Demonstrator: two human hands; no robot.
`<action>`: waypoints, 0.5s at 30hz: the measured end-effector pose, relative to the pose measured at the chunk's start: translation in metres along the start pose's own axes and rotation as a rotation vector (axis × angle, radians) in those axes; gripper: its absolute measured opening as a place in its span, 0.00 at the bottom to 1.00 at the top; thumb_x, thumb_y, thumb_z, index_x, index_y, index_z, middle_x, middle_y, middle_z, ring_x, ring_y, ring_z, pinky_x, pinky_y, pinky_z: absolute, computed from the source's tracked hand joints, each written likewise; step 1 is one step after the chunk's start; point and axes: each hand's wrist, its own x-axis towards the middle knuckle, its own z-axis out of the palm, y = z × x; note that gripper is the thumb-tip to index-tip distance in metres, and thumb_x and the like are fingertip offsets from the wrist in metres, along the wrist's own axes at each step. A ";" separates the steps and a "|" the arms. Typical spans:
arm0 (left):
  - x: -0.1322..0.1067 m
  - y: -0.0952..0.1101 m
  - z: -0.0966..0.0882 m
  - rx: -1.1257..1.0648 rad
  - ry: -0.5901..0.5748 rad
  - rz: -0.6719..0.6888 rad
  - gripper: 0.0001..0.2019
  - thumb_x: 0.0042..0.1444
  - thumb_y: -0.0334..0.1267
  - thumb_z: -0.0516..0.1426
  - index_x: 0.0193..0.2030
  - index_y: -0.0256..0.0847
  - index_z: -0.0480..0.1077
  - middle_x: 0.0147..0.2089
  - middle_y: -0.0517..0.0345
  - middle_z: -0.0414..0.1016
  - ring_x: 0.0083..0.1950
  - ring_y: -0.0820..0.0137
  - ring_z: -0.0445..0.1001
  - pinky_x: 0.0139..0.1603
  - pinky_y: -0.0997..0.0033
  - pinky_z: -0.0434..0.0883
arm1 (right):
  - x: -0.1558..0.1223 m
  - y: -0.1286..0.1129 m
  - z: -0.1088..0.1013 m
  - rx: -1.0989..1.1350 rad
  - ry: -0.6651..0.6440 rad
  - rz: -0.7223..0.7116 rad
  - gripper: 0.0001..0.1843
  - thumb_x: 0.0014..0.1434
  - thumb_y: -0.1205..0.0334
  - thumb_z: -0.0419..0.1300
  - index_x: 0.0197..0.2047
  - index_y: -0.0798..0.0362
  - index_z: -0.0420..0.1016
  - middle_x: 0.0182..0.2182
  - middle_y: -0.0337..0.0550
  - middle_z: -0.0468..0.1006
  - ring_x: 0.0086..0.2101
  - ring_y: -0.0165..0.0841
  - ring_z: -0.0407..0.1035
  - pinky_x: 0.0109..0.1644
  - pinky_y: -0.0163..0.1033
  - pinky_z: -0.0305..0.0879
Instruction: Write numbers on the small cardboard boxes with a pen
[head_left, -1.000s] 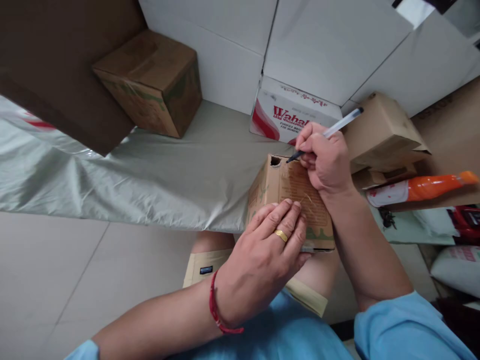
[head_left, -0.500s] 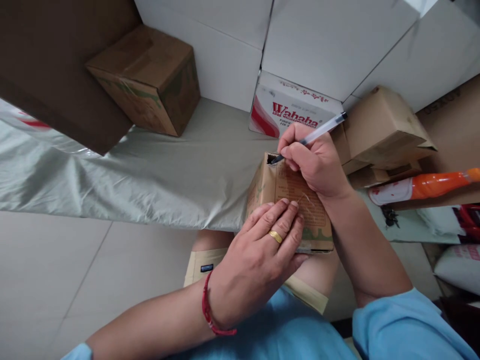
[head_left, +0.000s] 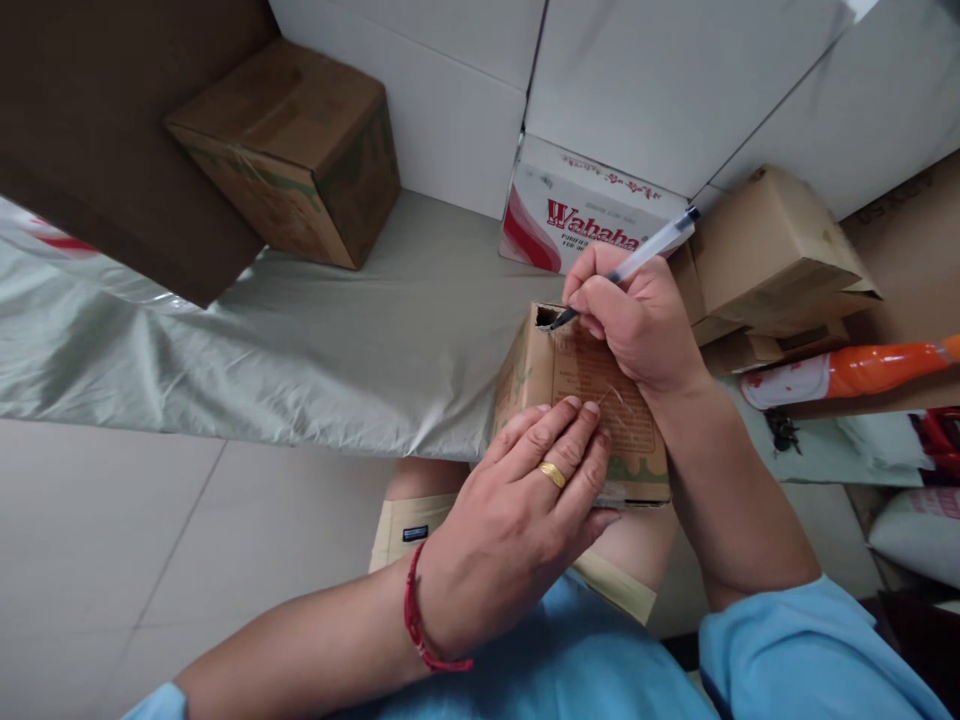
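Note:
A small brown cardboard box with faint printing and a green pattern sits in front of me at the edge of the covered surface, over my lap. Near its far left corner is a dark, ragged hole. My left hand lies flat on the box's top, fingers stretched out, a gold ring on one finger. A pen with a clear barrel is pinched in my right hand. Its dark tip points down at the near edge of the hole. Whether the tip touches the cardboard I cannot tell.
Against the tiled wall stand a white and red Wahaba-type carton and a larger brown box. At right are more cartons, an orange bottle lying down and keys. A grey-green cloth covers the surface.
The pen tip has shifted slightly right, from inside the hole to its near edge, as my right hand moved a little right. My left hand stays in place on the box.

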 end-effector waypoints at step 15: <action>0.001 -0.001 0.000 -0.002 -0.009 -0.002 0.23 0.77 0.45 0.56 0.66 0.27 0.74 0.70 0.40 0.78 0.73 0.51 0.75 0.74 0.50 0.74 | 0.005 0.014 -0.001 -0.112 0.121 -0.009 0.18 0.70 0.62 0.60 0.26 0.50 0.65 0.21 0.34 0.59 0.25 0.25 0.57 0.28 0.34 0.52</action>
